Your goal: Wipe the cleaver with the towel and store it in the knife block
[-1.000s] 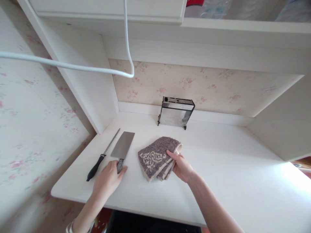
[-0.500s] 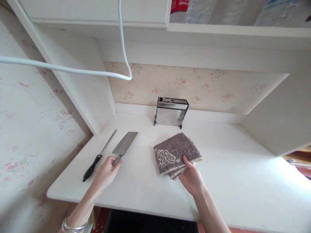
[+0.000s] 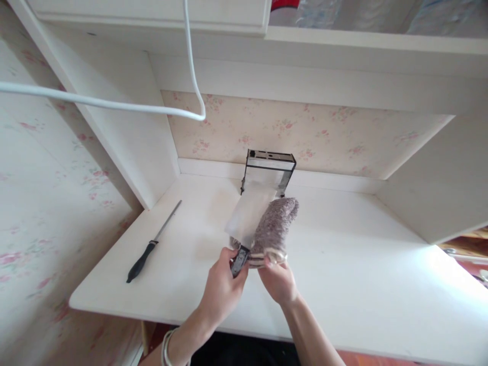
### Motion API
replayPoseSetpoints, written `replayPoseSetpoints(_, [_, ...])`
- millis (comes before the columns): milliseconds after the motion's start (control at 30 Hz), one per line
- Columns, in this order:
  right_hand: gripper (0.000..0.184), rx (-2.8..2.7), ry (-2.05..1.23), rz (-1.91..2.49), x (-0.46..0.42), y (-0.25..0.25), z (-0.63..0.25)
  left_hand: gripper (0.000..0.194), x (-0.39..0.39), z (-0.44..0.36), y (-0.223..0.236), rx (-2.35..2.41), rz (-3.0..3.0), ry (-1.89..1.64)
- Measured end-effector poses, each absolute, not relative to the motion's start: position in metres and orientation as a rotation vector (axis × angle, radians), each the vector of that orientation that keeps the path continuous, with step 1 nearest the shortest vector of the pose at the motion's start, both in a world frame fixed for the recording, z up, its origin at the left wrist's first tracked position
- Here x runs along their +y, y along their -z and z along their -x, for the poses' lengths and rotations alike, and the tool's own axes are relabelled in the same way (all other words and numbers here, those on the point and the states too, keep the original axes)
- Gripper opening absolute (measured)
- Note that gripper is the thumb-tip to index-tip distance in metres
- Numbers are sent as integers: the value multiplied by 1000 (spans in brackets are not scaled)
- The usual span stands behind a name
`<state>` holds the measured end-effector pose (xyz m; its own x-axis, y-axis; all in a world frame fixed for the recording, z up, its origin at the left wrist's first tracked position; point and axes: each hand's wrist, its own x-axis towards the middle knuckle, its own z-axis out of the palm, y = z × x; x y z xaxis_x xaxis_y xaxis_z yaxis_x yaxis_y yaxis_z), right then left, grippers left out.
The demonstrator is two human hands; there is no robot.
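A cleaver (image 3: 251,211) with a broad shiny blade points up and away, its dark handle gripped by my left hand (image 3: 223,279). My right hand (image 3: 280,279) is closed around a folded purple-grey cloth (image 3: 273,226) with cream edges. The cloth is bent along the blade's right side, and a bit of it shows left of the handle, so part lies behind the blade. Whether it presses on the steel, I cannot tell. On the left of the table lies a sharpening steel (image 3: 154,244) with a black handle.
A metal-and-black knife block (image 3: 270,165) stands at the back of the white table (image 3: 362,274), just beyond the blade tip. In front of the upper cabinet hangs a white cable (image 3: 148,108). Side panels border the table, and a shelf (image 3: 362,40) with bottles runs overhead.
My left hand has lifted the cleaver and carried it right, to the cloth. My right hand has moved slightly left, and the cloth is now bent against the blade's side.
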<state>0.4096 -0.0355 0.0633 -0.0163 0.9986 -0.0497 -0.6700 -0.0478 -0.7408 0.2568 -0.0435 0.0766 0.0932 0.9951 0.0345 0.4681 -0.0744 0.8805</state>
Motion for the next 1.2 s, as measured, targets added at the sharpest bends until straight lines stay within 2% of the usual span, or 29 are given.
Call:
replayPoseSetpoints(100, [68, -594, -1610, 481, -36, -66, -418, 13, -43, -266, -72, 1489, -1735, -974])
replayPoseSetpoints(167, [54, -504, -1624, 472, -33, -61, -423, 13, -44, -267, -66, 1499, -1859, -986])
replayPoseSetpoints(233, [30, -437, -1592, 538, -30, -53, -425, 15, -45, -268, -59, 1479, -2006, -974])
replayPoseSetpoints(300, [21, -417, -1553, 576, -28, -47, -423, 18, -47, -270, -54, 1434, -2144, -965])
replayPoseSetpoints(433, [36, -532, -1542, 598, -29, -54, -413, 20, -50, -272, -47, 1386, -2321, -979])
replayPoseSetpoints(633, [42, -456, -1365, 819, -30, -71, -401, 19, -54, -272, -38, 1344, -2457, -1003])
replayPoseSetpoints(900, [43, -291, -1259, 880, -9, -89, -402, 19, -49, -249, -54, 1273, -2382, -833])
replayPoseSetpoints(1200, [37, -146, -1223, 858, 29, -90, -441, 27, -52, -213, -45, 1179, -2386, -771])
